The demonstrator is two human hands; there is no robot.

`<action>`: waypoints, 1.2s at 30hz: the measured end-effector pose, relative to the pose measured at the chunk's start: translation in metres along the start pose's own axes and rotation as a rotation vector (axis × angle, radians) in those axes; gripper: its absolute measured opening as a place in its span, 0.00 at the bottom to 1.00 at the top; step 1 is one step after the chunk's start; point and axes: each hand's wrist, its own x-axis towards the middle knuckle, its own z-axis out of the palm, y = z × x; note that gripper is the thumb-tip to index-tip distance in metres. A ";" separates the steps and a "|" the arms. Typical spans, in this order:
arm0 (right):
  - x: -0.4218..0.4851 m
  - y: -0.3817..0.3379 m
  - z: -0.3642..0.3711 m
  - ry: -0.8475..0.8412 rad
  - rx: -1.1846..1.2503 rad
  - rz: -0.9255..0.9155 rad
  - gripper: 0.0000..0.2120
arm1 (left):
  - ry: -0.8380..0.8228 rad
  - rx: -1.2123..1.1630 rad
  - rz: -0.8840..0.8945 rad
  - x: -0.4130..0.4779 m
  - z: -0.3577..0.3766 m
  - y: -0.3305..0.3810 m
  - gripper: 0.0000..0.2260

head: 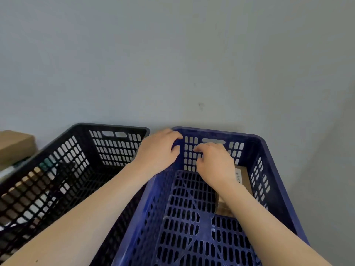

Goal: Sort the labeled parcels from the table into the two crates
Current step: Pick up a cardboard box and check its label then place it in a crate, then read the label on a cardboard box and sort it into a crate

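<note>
Head cam is looking down at two slotted plastic crates pushed up against a plain grey wall, the black crate [57,169] on your left and the blue crate [192,217] on your right, sitting just beside each other. Your left hand [159,150] is at the blue crate's far left corner, fingers curled over the rim there, so it's gripping the crate itself. Your right hand [215,162] is down inside the blue crate near the far wall, fingers bent in a loose curl; can't really tell if it's pinching anything or just hovering. Right under and beside that wrist there's a brown cardboard parcel [245,179] lying on the crate floor against the right wall, white barcode label facing up. Off at the far left edge, past the black crate, another cardboard box [15,144] sits on its own.
</note>
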 end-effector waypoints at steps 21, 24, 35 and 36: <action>-0.054 -0.343 0.061 0.129 0.413 -0.394 0.13 | 0.323 0.056 -0.229 -0.230 -0.158 -0.257 0.23; -0.062 -0.407 0.083 0.068 0.457 -0.420 0.13 | 0.346 0.056 -0.305 -0.273 -0.173 -0.310 0.24; -0.080 -0.575 0.175 -0.255 0.715 -0.326 0.13 | 0.346 -0.005 -0.587 -0.381 -0.183 -0.457 0.22; -0.079 -0.582 0.184 -0.275 0.719 -0.306 0.13 | 0.336 -0.004 -0.599 -0.384 -0.180 -0.465 0.22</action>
